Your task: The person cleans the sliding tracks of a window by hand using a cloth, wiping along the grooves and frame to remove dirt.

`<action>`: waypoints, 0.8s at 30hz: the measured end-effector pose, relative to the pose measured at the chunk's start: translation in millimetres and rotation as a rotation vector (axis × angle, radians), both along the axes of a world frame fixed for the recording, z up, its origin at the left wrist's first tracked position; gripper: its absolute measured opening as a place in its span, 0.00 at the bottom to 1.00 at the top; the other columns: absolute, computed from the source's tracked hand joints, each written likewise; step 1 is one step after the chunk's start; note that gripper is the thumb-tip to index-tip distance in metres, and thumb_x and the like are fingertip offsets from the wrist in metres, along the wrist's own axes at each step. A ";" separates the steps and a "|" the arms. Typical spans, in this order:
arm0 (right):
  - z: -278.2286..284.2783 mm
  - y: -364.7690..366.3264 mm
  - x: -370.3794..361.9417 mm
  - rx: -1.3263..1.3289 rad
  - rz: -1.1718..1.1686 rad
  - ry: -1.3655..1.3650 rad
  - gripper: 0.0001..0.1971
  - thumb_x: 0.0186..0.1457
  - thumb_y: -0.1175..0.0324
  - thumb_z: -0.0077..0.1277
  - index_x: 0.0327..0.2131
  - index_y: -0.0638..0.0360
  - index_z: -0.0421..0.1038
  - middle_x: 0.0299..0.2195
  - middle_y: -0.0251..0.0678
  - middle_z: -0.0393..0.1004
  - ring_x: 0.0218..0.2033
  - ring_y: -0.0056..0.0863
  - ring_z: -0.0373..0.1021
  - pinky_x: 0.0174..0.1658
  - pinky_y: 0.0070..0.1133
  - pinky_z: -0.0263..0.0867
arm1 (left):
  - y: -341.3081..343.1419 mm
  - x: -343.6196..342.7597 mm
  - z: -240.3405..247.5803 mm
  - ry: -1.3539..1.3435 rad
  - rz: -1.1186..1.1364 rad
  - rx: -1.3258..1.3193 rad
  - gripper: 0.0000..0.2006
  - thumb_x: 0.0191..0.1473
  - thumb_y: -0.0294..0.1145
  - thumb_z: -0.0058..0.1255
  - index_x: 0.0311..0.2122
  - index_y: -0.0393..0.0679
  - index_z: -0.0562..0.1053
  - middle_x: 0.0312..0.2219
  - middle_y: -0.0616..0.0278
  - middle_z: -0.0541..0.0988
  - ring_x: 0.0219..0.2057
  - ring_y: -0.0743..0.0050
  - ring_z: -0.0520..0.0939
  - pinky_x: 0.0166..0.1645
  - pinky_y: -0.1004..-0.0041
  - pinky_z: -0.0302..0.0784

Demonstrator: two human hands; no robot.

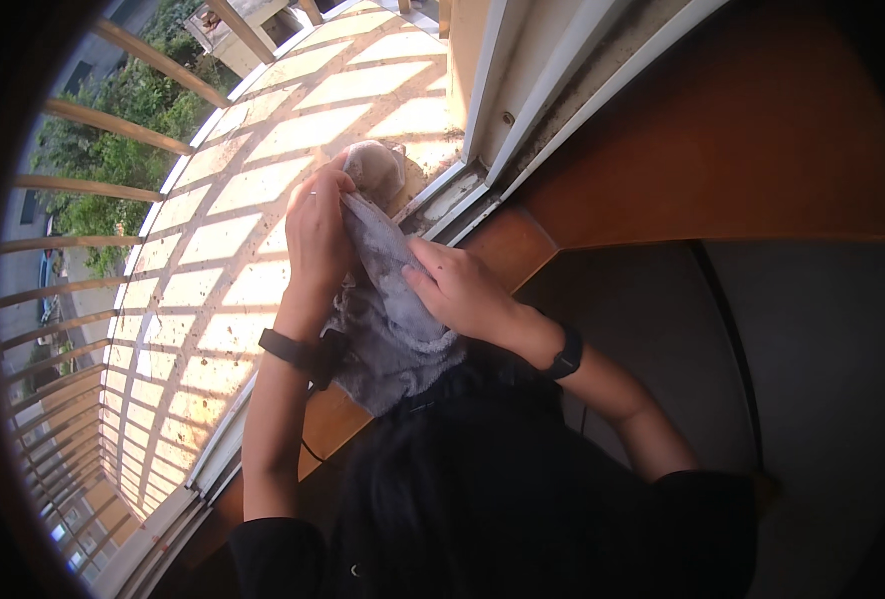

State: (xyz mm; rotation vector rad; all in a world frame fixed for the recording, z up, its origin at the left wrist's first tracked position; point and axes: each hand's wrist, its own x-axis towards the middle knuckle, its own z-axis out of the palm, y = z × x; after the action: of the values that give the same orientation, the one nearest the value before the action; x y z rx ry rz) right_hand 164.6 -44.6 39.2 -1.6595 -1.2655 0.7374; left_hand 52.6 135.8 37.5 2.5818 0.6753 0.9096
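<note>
A damp-looking grey cloth (390,270) is stretched and bunched between my two hands above the window frame. My left hand (318,228) grips its upper part, fingers wrapped round it, and a pale folded end (375,170) sticks out beyond the fingertips into the sunlight. Lower down, my right hand (465,290) pinches the cloth's right edge between thumb and fingers. The rest of the cloth hangs in loose folds toward my black shirt. Dark bands circle both my wrists.
Beyond the frame lies a dusty, speckled ledge (218,240) striped with shadows and edged by railing bars (113,122). A white sliding-window track (447,200) runs beside the cloth. To the right are a brown wooden surface (722,150) and dark grey tiles (652,329). Greenery stands outside.
</note>
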 end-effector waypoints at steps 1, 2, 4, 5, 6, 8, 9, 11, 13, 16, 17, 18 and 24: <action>-0.6 -1.5 0.0 0.001 0.012 -0.003 0.13 0.62 0.68 0.49 0.45 0.67 0.68 0.34 0.55 0.74 0.37 0.57 0.72 0.36 0.37 0.68 | -0.3 1.2 6.0 0.012 -0.004 -0.006 0.10 0.47 0.17 0.52 0.35 0.42 0.69 0.46 0.54 0.82 0.44 0.47 0.81 0.46 0.60 0.75; 2.9 -2.3 -0.2 0.064 0.019 -0.007 0.13 0.62 0.68 0.50 0.45 0.68 0.68 0.34 0.55 0.74 0.37 0.57 0.72 0.37 0.37 0.68 | 0.4 -1.1 12.6 -0.043 -0.022 0.131 0.10 0.45 0.16 0.53 0.33 0.43 0.69 0.44 0.55 0.82 0.44 0.50 0.81 0.45 0.62 0.75; 12.1 -6.1 -3.0 0.188 0.032 -0.015 0.13 0.62 0.69 0.50 0.45 0.68 0.69 0.35 0.55 0.75 0.37 0.57 0.72 0.37 0.36 0.69 | 4.2 -0.4 31.3 -0.062 0.031 0.203 0.11 0.43 0.15 0.54 0.31 0.43 0.69 0.41 0.57 0.80 0.41 0.51 0.80 0.42 0.63 0.74; 11.0 -2.3 -3.5 0.178 -0.001 0.007 0.13 0.62 0.70 0.50 0.46 0.68 0.69 0.35 0.55 0.75 0.38 0.56 0.72 0.37 0.35 0.69 | 9.0 2.0 37.0 -0.041 0.077 0.206 0.10 0.42 0.15 0.54 0.30 0.42 0.69 0.40 0.57 0.79 0.39 0.51 0.80 0.41 0.62 0.74; 8.5 6.4 -3.6 0.169 -0.033 0.028 0.13 0.62 0.70 0.50 0.46 0.68 0.69 0.35 0.55 0.75 0.38 0.56 0.72 0.38 0.35 0.69 | 13.4 5.0 38.1 -0.101 0.116 0.242 0.12 0.41 0.13 0.54 0.30 0.42 0.68 0.37 0.57 0.76 0.36 0.52 0.79 0.38 0.62 0.74; 14.8 9.7 -7.9 0.165 -0.039 0.072 0.13 0.62 0.71 0.50 0.47 0.69 0.69 0.36 0.55 0.75 0.39 0.55 0.73 0.40 0.34 0.69 | 9.6 -5.4 41.6 -0.123 0.120 0.146 0.14 0.39 0.11 0.55 0.29 0.41 0.68 0.34 0.57 0.73 0.34 0.55 0.77 0.36 0.64 0.74; 17.6 14.0 -8.8 0.197 -0.014 0.084 0.13 0.62 0.71 0.50 0.47 0.69 0.69 0.36 0.55 0.75 0.39 0.55 0.73 0.40 0.34 0.69 | 9.0 -9.6 46.7 -0.137 0.136 0.120 0.14 0.39 0.11 0.55 0.29 0.41 0.68 0.33 0.57 0.72 0.33 0.56 0.77 0.35 0.65 0.74; 21.5 23.8 -13.1 0.257 0.032 0.114 0.14 0.62 0.71 0.50 0.48 0.69 0.69 0.36 0.55 0.75 0.39 0.54 0.74 0.40 0.34 0.69 | 13.3 -14.7 66.7 -0.131 0.159 0.155 0.15 0.39 0.10 0.57 0.30 0.39 0.67 0.35 0.57 0.73 0.35 0.60 0.77 0.37 0.66 0.75; 28.1 27.1 -19.7 0.229 0.050 0.183 0.13 0.62 0.72 0.49 0.48 0.67 0.70 0.36 0.54 0.76 0.39 0.52 0.74 0.41 0.34 0.69 | 15.3 -22.8 78.3 -0.123 0.180 0.198 0.15 0.39 0.10 0.58 0.31 0.39 0.67 0.37 0.56 0.74 0.36 0.59 0.77 0.38 0.66 0.76; 37.3 32.1 -33.2 0.307 0.064 0.305 0.10 0.61 0.72 0.49 0.43 0.66 0.70 0.33 0.53 0.75 0.38 0.53 0.73 0.39 0.36 0.68 | 14.1 -39.9 98.0 -0.096 0.206 0.209 0.12 0.43 0.12 0.56 0.30 0.39 0.66 0.42 0.55 0.76 0.40 0.60 0.78 0.44 0.67 0.76; 42.6 33.3 -37.7 0.328 0.100 0.338 0.09 0.61 0.72 0.49 0.43 0.66 0.70 0.33 0.53 0.75 0.37 0.53 0.73 0.39 0.36 0.68 | 10.8 -47.5 106.9 -0.068 0.248 0.198 0.11 0.46 0.13 0.53 0.31 0.39 0.65 0.44 0.55 0.77 0.41 0.61 0.78 0.47 0.68 0.76; 47.0 35.0 -40.2 0.346 0.129 0.363 0.09 0.61 0.72 0.49 0.43 0.66 0.70 0.33 0.53 0.74 0.37 0.53 0.72 0.38 0.35 0.67 | 5.7 -51.7 117.1 -0.059 0.288 0.200 0.11 0.46 0.13 0.53 0.30 0.40 0.65 0.44 0.56 0.78 0.42 0.61 0.79 0.48 0.68 0.75; 53.6 38.4 -52.7 0.344 0.156 0.515 0.09 0.61 0.69 0.50 0.36 0.68 0.67 0.23 0.53 0.69 0.26 0.53 0.69 0.31 0.35 0.64 | -4.5 -49.7 128.6 -0.077 0.286 0.238 0.11 0.45 0.12 0.51 0.32 0.40 0.67 0.40 0.58 0.77 0.40 0.56 0.80 0.41 0.68 0.76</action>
State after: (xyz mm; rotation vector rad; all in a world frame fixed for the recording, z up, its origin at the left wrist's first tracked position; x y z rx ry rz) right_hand 111.9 -6.3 92.7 -1.0161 -1.0785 0.9117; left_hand 3.0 131.3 166.1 2.6803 0.9862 1.2392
